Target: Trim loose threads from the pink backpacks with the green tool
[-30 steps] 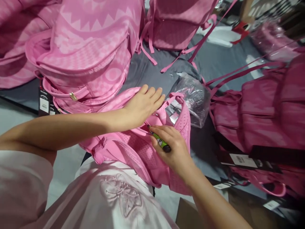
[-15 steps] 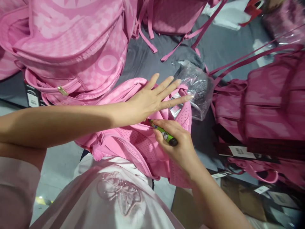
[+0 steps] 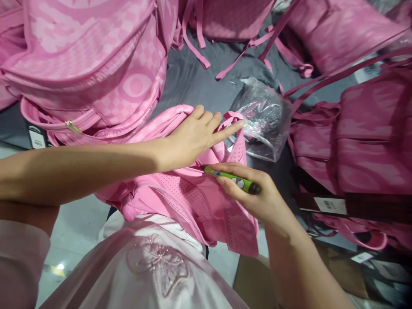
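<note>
Left hand (image 3: pixel 193 139) partly covers bag (image 3: pixel 199 201); tip of pen (image 3: pixel 237 180) seems indistinct.

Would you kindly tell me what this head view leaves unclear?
In the head view:
Green pen: tip too small to tell whether it touches the pink bag.
Pink bag beneath the left hand: hidden by that hand.
Plastic bag: contents obscured by glare and creases.
White label at right: print too small.
Backpack at upper left: cut off by top edge.
</note>
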Tool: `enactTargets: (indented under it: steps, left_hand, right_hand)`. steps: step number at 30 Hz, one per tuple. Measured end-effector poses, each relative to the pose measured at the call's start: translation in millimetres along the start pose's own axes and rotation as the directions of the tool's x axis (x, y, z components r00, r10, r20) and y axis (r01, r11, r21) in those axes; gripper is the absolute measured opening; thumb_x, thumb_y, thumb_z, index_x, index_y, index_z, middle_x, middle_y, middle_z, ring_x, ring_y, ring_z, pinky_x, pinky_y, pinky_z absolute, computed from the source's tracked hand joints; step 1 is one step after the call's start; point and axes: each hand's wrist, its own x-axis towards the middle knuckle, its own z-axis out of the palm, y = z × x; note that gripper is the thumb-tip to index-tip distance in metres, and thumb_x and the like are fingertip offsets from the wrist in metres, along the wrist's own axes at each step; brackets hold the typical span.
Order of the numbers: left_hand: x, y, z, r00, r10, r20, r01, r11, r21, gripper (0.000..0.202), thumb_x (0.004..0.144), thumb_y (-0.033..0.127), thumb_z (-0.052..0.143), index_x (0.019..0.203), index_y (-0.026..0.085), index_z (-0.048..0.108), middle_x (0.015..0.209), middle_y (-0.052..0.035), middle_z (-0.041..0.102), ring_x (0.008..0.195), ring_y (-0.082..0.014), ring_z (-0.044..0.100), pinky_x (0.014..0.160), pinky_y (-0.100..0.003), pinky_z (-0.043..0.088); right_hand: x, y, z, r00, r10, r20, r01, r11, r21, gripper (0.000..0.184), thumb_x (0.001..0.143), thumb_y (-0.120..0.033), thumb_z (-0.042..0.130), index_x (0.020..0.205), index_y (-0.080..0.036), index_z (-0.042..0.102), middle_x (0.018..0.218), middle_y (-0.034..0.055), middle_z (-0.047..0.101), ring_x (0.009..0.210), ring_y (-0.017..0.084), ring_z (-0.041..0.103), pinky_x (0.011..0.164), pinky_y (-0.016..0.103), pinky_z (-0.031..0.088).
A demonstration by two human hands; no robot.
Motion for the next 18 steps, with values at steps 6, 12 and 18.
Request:
enactTargets:
  steps: [6, 12, 18]
  left_hand:
    - [4.2, 1.0, 5.4, 1.0, -0.012, 0.012, 0.012, 1.0, -0.027, 0.094, 0.09, 0.033, 0.056, 0.161, 0.023, -0.005, 0.153, -0.0144, 0.039, 0.133, -0.0354, 0.045, 0.115, -0.052, 0.029]
    - [5.3, -2.2, -2.0, 0.999, -0.012, 0.048, 0.017, 0.993, -0.12, 0.094, 0.091, 0.045, 0.056, 0.162, 0.025, -0.003, 0.155, -0.0136, 0.037, 0.138, -0.0385, 0.04, 0.117, -0.058, 0.025]
    - [-8.0, -19.3, -24.4, 0.991, -0.077, 0.113, 0.078, 0.997, -0.01, 0.091, 0.088, 0.046, 0.061, 0.161, 0.022, 0.012, 0.164, -0.0148, 0.025, 0.14, -0.0413, 0.038, 0.111, -0.061, 0.032]
  right_hand:
    - [11.3, 5.0, 2.5, 0.997, -0.034, -0.067, 0.033, 0.999, -0.015, 0.02, 0.093, -0.028, 0.063, 0.107, -0.022, 0.076, 0.106, 0.0053, 0.078, 0.096, 0.023, 0.073, 0.092, 0.036, 0.058]
    - [16.5, 12.4, 10.9, 0.988, -0.134, -0.077, 0.126, 0.987, -0.095, 0.019, 0.092, -0.026, 0.064, 0.105, -0.023, 0.077, 0.104, 0.0053, 0.078, 0.095, 0.025, 0.074, 0.091, 0.039, 0.058]
    - [2.0, 17.3, 19.3, 0.956, -0.247, -0.16, 0.23, 0.966, -0.117, 0.024, 0.095, -0.021, 0.061, 0.116, -0.025, 0.073, 0.113, 0.0064, 0.077, 0.104, 0.025, 0.072, 0.094, 0.042, 0.057]
